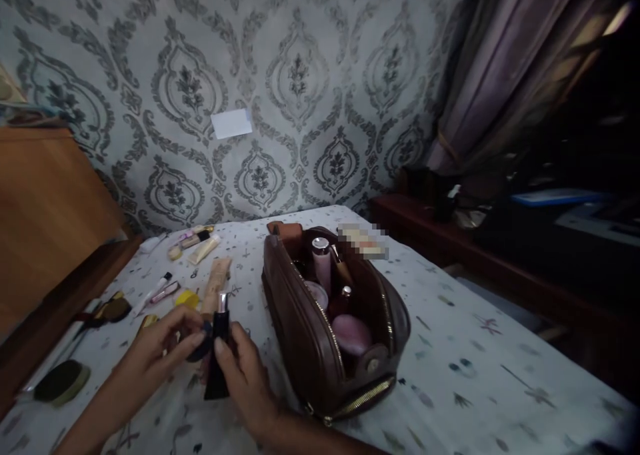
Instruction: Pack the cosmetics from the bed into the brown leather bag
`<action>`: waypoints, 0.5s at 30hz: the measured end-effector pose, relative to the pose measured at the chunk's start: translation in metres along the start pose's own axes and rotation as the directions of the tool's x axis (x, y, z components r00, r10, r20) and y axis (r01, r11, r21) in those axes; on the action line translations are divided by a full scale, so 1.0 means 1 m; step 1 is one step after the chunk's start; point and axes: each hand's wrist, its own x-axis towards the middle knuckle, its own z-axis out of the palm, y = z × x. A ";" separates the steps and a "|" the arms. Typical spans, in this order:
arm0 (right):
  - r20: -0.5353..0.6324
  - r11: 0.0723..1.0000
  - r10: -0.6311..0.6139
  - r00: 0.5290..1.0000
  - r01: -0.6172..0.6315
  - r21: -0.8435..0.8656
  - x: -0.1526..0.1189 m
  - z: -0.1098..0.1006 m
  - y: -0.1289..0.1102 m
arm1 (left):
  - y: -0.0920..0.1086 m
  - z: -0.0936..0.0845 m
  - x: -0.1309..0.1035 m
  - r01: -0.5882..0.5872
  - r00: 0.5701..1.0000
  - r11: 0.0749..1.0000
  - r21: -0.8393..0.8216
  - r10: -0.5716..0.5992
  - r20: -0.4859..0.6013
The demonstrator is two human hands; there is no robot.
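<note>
A black tube (218, 368) with a silver tip stands upright in my right hand (250, 381), its fingers wrapped round it. Close beside it, my left hand (167, 341) pinches a small dark blue round item (201, 343). Just behind the hands lies a beige tube (218, 278), and left of that a yellow round item (187, 298). To the right of my hands the brown cosmetic bag (300, 335) sits unzipped. Inside it are a pink bottle (323, 268), a small bottle with a silver cap (345, 298) and a pink rounded item (351, 333).
Several cosmetics (204, 248) lie at the table's back left. Brushes (115, 307) and a dark round item (63, 381) are at the left, near a wooden panel (50, 228). A blurred flat item (364, 241) lies behind the bag.
</note>
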 end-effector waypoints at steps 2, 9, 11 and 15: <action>0.064 0.999 0.014 0.998 -0.011 -0.038 -0.001 -0.001 -0.003 | 0.005 -0.001 0.004 0.003 0.994 0.999 -0.036 -0.007 -0.109; 0.105 0.999 -0.015 0.994 0.020 -0.047 -0.004 -0.004 -0.007 | 0.022 -0.005 0.012 0.058 0.985 0.998 0.019 -0.054 -0.165; 0.093 1.000 0.008 0.996 -0.007 -0.012 -0.004 -0.003 -0.008 | 0.019 -0.010 0.012 0.094 0.987 0.995 -0.012 -0.095 -0.131; 0.076 0.989 0.114 0.991 -0.120 0.083 -0.002 0.000 -0.007 | 0.008 -0.026 0.011 0.146 0.978 0.988 -0.044 -0.151 -0.143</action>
